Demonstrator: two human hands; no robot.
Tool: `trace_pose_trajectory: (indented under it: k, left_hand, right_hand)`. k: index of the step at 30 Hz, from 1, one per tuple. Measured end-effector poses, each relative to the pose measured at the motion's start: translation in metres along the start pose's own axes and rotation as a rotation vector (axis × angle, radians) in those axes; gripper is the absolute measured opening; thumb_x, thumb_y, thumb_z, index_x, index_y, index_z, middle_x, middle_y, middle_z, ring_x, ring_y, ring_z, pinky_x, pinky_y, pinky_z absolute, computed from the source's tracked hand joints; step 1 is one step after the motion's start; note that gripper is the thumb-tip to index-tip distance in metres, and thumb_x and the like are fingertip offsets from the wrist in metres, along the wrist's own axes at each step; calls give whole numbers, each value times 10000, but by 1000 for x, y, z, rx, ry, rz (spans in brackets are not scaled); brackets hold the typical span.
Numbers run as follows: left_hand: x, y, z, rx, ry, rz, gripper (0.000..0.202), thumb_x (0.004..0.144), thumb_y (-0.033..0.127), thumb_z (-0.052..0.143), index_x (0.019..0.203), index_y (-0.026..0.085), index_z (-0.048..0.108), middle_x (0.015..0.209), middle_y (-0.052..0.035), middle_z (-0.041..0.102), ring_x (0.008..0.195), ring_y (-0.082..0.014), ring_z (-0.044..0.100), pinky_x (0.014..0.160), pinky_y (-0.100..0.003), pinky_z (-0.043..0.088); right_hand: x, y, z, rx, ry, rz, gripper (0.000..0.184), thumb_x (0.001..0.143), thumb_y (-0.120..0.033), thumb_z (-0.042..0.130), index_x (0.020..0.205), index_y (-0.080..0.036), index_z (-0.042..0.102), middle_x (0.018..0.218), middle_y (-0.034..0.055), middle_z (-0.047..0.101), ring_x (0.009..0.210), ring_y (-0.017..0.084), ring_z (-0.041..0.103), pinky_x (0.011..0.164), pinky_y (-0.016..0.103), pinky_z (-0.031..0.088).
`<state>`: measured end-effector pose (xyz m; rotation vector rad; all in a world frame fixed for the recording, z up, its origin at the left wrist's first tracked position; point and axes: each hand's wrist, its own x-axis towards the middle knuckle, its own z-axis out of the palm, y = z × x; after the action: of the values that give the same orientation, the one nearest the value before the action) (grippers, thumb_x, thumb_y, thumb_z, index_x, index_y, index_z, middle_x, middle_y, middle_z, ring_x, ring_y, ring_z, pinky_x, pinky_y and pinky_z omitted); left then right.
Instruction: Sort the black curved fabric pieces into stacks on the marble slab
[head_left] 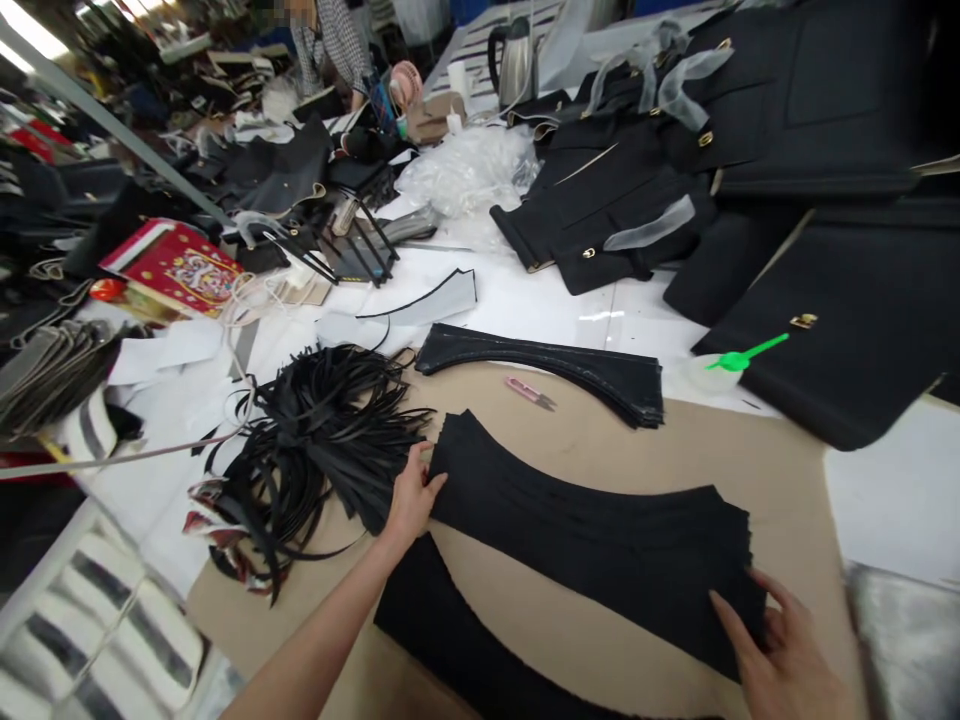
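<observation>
A stack of curved black fabric pieces (pixel 592 530) lies on a brown cardboard sheet (pixel 600 640). My left hand (pixel 411 498) grips the stack's left end, fingers closed over the edge. At the stack's right end, my right hand (pixel 776 655) rests with its fingers spread and pressing on the fabric. Another curved black piece (pixel 450 640) sits nearer to me, partly under my left forearm.
A tangle of black strips (pixel 315 440) lies left of the stack. A second stack of curved black pieces (pixel 555 365), pink snips (pixel 529 392) and a green scoop in a cup (pixel 731 362) lie behind. Black garments (pixel 675 170), a kettle (pixel 516 62) and a person are farther back.
</observation>
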<state>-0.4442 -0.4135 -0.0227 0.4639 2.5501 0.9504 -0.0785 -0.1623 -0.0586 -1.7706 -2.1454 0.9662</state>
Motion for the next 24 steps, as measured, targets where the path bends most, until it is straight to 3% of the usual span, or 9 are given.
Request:
trace_pose_trajectory:
  k: [4,7,11,17,21,24]
  left_hand:
    - [0,-2,1,26,-27,31,379,790,291,555,1163,230,538,631,71,374,584,-134,432,604,-246,340]
    - [0,-11,3,92,-49,52,311,813,346,543,1091,222,606,665,43,451,623,-152,478,639,-257,372]
    - [3,-21,9,246,-58,117,358,851,408,509,1144,227,604,819,-14,575,694,-185,540,704,-292,427]
    - [-18,4,20,514,191,448,317,893,364,496,1111,195,654,1205,-140,498,1073,-304,510,946,-443,412]
    - [-46,16,44,454,31,678,299,906,306,515,1180,234,612,1199,-124,518,1065,-269,526,925,-414,456]
    - [-63,18,63,453,-68,760,314,904,297,532,1204,224,593,1186,-128,525,1079,-271,525,892,-420,485]
  right_hand:
    - [-1,-2,-1,-100,-83,65,566,718,-727,458,1041,-285,601,639,6,547,568,254,567,569,378,414]
    - [-6,-11,-2,-72,-86,34,515,770,-679,432,1008,-259,610,606,-5,542,549,230,537,580,364,413]
    - [-10,-20,-3,21,-62,-48,432,857,-571,419,1014,-213,602,903,57,661,714,227,584,713,369,443]
    - [-10,-16,-5,80,-47,-76,381,911,-496,426,1078,-191,584,1050,85,659,874,243,613,810,375,450]
    - [-10,-12,-3,98,-30,-98,377,919,-478,423,1097,-188,582,1096,94,655,970,250,612,873,379,446]
    - [-8,-9,-2,87,-18,-104,365,915,-473,428,1081,-192,590,1081,92,661,952,247,620,880,384,447]
